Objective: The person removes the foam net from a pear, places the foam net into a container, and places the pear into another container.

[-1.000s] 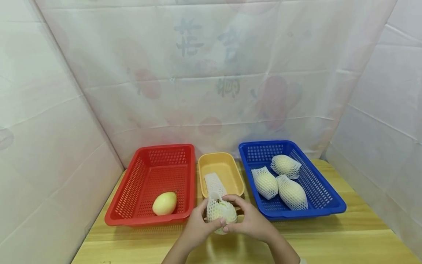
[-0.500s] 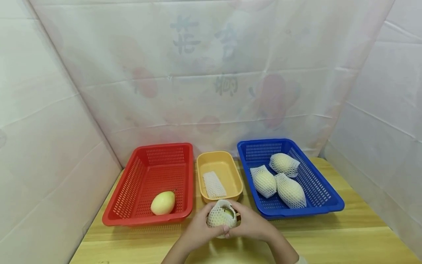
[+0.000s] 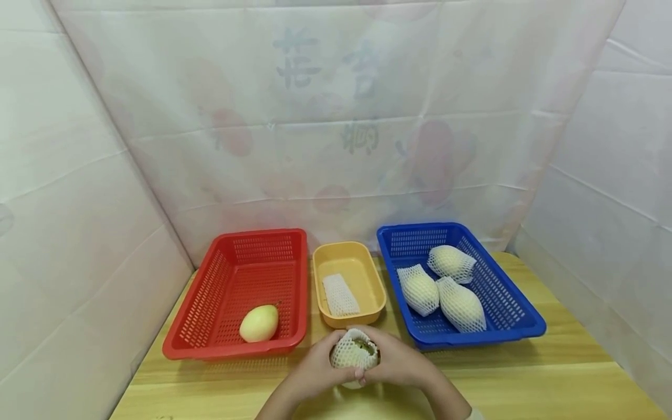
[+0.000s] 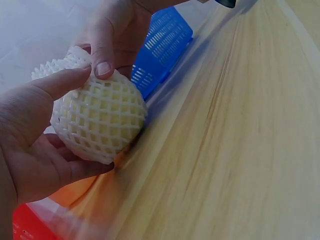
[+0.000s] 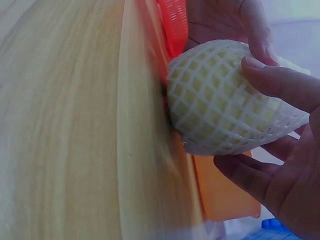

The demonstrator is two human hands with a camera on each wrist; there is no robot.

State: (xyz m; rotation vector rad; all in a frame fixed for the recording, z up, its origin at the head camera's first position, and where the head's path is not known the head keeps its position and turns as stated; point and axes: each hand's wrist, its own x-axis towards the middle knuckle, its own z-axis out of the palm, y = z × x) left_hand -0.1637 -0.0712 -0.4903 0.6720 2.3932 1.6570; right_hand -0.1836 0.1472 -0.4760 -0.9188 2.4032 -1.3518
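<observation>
Both hands hold a pear in a white foam net just above the table, in front of the yellow tray. My left hand grips its left side, thumb across the near face. From the right, my right hand grips it, the two thumb tips meeting. The net's top opening shows a dark stem end in the head view. In the left wrist view the mesh covers the pear's rounded side; the right wrist view shows the netted pear with fingers beneath it.
A red basket at left holds one bare pear. In the yellow tray lies a flat foam net. The blue basket at right holds three netted pears. Cloth walls stand behind and at both sides.
The hands and the netted pear have moved slightly down, toward the person. The net's top, earlier raised toward the tray, now sits closer around the pear's stem end.
</observation>
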